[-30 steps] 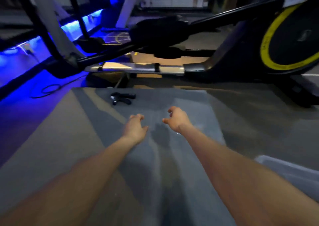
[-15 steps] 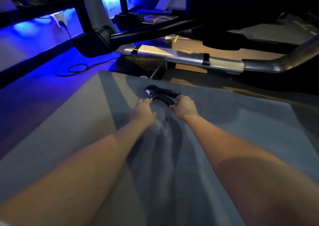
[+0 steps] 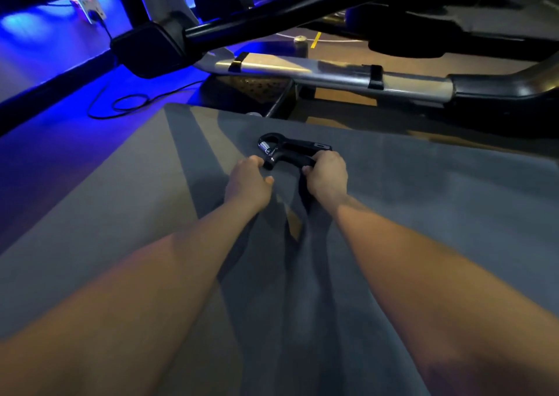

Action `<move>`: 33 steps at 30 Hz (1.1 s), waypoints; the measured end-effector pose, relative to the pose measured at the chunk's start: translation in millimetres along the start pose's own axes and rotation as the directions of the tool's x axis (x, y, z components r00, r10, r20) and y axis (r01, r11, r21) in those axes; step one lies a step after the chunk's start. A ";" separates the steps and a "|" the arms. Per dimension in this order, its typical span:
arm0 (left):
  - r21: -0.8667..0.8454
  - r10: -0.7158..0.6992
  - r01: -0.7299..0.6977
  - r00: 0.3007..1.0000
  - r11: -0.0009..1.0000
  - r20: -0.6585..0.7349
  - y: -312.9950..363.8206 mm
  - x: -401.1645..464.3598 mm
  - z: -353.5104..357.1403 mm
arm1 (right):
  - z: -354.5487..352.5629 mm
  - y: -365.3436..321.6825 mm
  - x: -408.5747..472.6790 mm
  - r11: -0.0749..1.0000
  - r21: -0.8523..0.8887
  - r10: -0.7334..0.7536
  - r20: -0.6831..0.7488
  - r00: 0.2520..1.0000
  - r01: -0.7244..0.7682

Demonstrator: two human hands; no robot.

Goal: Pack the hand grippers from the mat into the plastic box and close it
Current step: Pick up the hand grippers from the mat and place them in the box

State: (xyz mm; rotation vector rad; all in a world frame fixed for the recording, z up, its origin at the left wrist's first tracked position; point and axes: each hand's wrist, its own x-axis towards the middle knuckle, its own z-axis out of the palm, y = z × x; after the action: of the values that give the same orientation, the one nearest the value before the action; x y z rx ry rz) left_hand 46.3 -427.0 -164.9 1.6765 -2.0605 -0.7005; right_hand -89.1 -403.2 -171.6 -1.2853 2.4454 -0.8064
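Observation:
A black hand gripper (image 3: 292, 150) with a metal spring lies near the far edge of the grey mat (image 3: 423, 202). My right hand (image 3: 328, 176) grips the near handle at its right end, fingers curled over it. My left hand (image 3: 249, 184) is at the spring end, its curled fingertips against the gripper's lower tip and its thumb free below. Both forearms stretch forward over the mat. The plastic box is out of view.
Just beyond the mat runs the silver and black frame of an exercise machine (image 3: 332, 75), low over the floor. A black cable (image 3: 133, 105) loops on the blue-lit floor at the left, under a wall socket (image 3: 87, 10).
I have come closer to the gripper. Both hands reached forward from mid-mat to it, and now the right hand has closed over its handle while the left touches its spring end.

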 end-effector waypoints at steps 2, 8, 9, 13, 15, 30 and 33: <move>-0.047 -0.047 0.046 0.999 0.998 -0.011 4.7 -7.9 0.9 | -9.6 9.7 -12.9 0.999 0.031 0.015 -0.011 1.000 -0.015; -0.192 -0.178 0.187 0.982 0.963 0.065 51.2 -54.4 1.5 | -77.0 40.9 -66.0 0.999 0.040 0.019 -0.037 0.999 -0.017; -0.227 -0.183 0.200 0.978 0.953 0.095 63.7 -66.5 3.5 | -90.7 46.1 -75.3 0.998 0.051 0.027 -0.046 0.999 -0.024; -0.553 -0.257 0.349 0.936 0.757 0.239 122.0 -123.4 13.0 | -149.0 72.0 -123.8 0.993 0.111 0.036 -0.083 0.996 -0.027; -0.652 -0.274 0.401 0.916 0.644 0.293 152.0 -154.9 17.2 | -184.3 87.5 -155.3 0.991 0.123 0.069 -0.094 0.993 -0.057; -0.650 0.132 0.364 0.801 0.667 0.584 344.9 -434.1 67.8 | -451.2 253.4 -391.9 0.903 -0.093 0.405 -0.137 0.904 -0.419; -0.624 0.183 0.371 0.743 0.688 0.643 365.9 -478.3 90.0 | -474.7 291.9 -430.5 0.871 -0.120 0.465 -0.115 0.878 -0.477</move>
State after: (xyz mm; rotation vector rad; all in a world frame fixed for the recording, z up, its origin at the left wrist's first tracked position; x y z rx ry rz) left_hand -193.9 110.9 -11.0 1.1154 -1.6366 -2.1032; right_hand -260.6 248.6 32.3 -0.6417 2.7555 -0.5630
